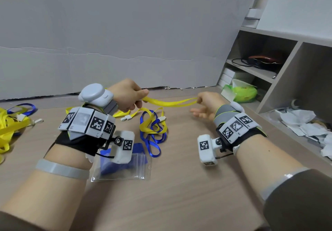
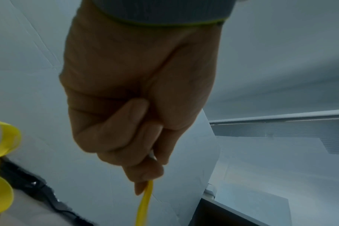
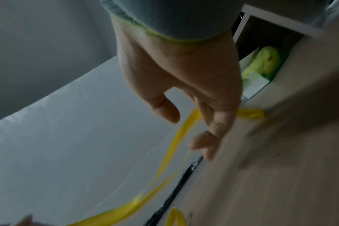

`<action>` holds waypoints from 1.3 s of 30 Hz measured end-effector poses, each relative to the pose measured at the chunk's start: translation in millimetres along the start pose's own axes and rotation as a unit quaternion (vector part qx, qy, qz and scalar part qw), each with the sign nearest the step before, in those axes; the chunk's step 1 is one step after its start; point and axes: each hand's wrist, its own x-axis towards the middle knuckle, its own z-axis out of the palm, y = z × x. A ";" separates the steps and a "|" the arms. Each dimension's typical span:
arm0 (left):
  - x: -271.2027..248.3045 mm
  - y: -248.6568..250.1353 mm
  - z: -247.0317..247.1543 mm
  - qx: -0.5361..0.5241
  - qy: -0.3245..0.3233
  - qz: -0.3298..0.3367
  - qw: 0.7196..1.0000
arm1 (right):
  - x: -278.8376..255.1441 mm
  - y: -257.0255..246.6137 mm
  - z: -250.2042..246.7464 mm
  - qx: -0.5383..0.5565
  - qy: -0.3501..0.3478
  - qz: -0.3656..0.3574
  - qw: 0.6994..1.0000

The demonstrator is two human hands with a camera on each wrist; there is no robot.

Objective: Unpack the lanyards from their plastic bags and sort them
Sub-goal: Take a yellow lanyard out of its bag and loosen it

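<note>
A yellow lanyard [image 1: 170,102] stretches in the air between my two hands above the wooden table [image 1: 179,185]. My left hand [image 1: 129,95] grips one end in a fist; in the left wrist view the strap [image 2: 144,203] runs out below the curled fingers [image 2: 126,137]. My right hand [image 1: 206,104] holds the loop's other end hooked over a finger, the thumb [image 3: 164,110] apart from the strap [image 3: 174,142]. A clear zip bag [image 1: 125,169] with a folded blue lanyard inside lies under my left wrist. Loose blue and yellow lanyards [image 1: 152,128] lie tangled in the middle.
A pile of yellow lanyards [image 1: 10,126] with a blue one [image 1: 27,106] lies at the far left. A grey board [image 1: 125,32] backs the table. Shelves [image 1: 269,68] stand at the right with a green bag [image 1: 244,92] and crumpled plastic [image 1: 301,121].
</note>
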 end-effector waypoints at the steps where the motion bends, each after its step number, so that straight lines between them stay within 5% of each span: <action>1: 0.4 0.4 1.6 -0.024 -0.006 0.002 1.000 | -1.9 2.3 -1.5 -0.045 -0.016 0.029 0.998; 4: -0.3 -0.2 5.7 -0.077 -0.022 0.016 0.997 | -3.5 6.7 -5.6 -0.146 -0.034 0.069 0.986; 8: -2.1 0.8 11.9 -0.100 -0.057 0.039 0.993 | -13.2 0.6 -4.0 -0.159 -0.029 0.033 0.986; 13: -5.0 5.9 12.7 -0.126 -0.075 0.077 0.986 | -52.3 -9.0 27.6 -0.149 -0.178 0.011 0.973; 20: -12.3 2.3 13.7 -0.017 -0.022 0.101 0.995 | -64.4 17.0 71.9 0.042 -0.216 -0.017 0.975; 25: -19.3 -3.8 13.4 0.037 -0.046 0.136 0.989 | -57.4 35.6 86.1 0.239 -0.215 -0.072 0.944; 39: -31.9 -3.1 6.4 0.048 -0.032 0.165 0.985 | -63.6 44.7 71.3 0.229 -0.238 -0.136 0.934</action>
